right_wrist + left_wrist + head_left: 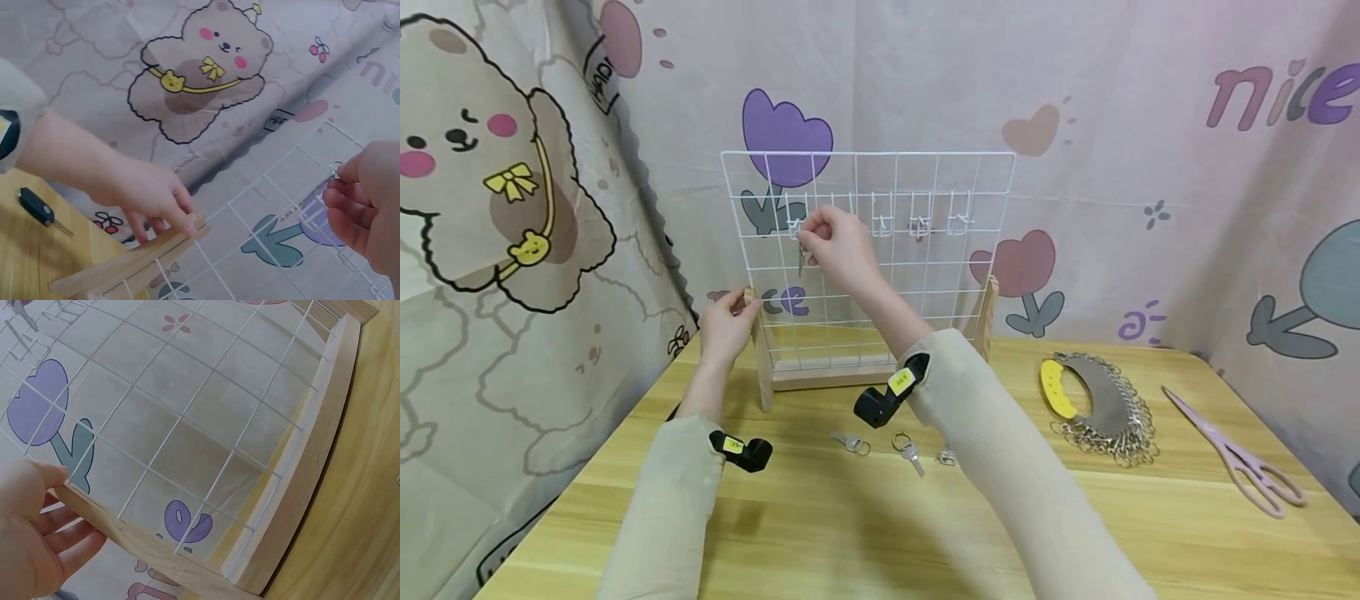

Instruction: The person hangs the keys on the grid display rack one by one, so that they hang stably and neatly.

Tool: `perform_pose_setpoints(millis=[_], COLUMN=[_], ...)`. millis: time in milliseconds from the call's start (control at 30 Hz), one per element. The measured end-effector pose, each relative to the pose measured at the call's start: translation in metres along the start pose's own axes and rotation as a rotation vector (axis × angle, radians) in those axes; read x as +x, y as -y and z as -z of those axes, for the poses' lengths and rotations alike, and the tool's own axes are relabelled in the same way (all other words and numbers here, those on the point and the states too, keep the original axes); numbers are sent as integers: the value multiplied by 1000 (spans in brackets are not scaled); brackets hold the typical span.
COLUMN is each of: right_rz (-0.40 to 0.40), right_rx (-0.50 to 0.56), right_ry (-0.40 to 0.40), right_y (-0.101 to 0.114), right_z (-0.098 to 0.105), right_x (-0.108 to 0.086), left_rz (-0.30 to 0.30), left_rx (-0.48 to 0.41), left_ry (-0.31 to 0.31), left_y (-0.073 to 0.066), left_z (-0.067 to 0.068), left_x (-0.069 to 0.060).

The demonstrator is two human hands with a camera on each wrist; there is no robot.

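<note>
A white wire grid (853, 250) stands upright in a wooden stand (831, 377). Near its upper left, my right hand (842, 246) pinches a key (801, 260) by its ring (335, 167), just below a white hook (793, 225). Whether the ring is on the hook, I cannot tell. My left hand (726, 325) grips the top of the stand's left wooden post (762, 358), with the thumb on one side and the fingers on the other, as the left wrist view (44, 531) shows.
More white hooks (920, 225) hang along the grid. On the table lie keys with rings (852, 443) (910, 455), a small metal piece (947, 457), a black car key (35, 206), a yellow-handled grey plate with many rings (1105, 400) and pink scissors (1232, 454).
</note>
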State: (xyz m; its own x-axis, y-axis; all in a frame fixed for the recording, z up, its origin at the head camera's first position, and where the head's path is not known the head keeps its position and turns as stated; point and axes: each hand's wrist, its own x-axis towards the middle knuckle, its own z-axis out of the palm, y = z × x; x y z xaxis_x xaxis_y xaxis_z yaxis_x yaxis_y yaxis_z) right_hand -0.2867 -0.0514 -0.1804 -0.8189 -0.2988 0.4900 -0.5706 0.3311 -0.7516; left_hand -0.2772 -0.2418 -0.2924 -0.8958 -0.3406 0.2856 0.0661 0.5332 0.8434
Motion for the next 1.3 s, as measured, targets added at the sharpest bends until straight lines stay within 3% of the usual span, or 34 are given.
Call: perform_pose_setpoints(millis=[433, 767, 1000, 1300], right_rz=[-48, -62, -55, -144], right_rx=[-1, -40, 28, 195], right_ry=[-83, -80, -93, -44], right_y=[9, 7, -2, -26], right_z=[-6, -12, -16, -17], right_x=[12, 12, 6, -6], left_rz=[-7, 1, 4, 9], left_rx=[-8, -11, -2, -11], left_ry=[4, 5, 8, 5], left_y=[-1, 0, 2, 2], left_z=[-6, -2, -2, -2], left_x=[2, 0, -1, -1])
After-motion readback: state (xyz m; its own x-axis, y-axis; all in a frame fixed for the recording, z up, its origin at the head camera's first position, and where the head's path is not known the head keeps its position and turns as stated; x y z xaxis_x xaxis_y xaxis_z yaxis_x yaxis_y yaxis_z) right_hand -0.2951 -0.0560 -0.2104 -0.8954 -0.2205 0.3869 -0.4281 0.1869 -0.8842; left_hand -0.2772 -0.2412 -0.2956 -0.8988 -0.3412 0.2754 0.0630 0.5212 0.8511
